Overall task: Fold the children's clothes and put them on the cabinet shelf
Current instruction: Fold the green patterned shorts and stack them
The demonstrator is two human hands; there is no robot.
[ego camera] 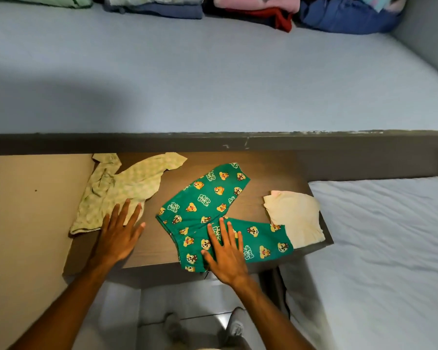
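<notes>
Green children's trousers (213, 198) with a cartoon print lie spread on the brown tabletop (157, 251), their legs splayed apart. My right hand (225, 251) rests flat on the waist part, fingers spread, gripping nothing. My left hand (120, 231) hovers flat with its fingertips at the lower edge of a crumpled pale green garment (122, 188) on the left. A folded cream garment (296, 218) sits at the table's right end, over the tip of one trouser leg. The cabinet shelf (213, 72) runs wide above the table.
Folded clothes (250, 8) in blue, pink, red and green are stacked along the back of the shelf. The shelf's dark front edge (137, 144) overhangs the table. A bed with a white sheet (390, 248) is on the right. A beige wall (23, 210) is on the left.
</notes>
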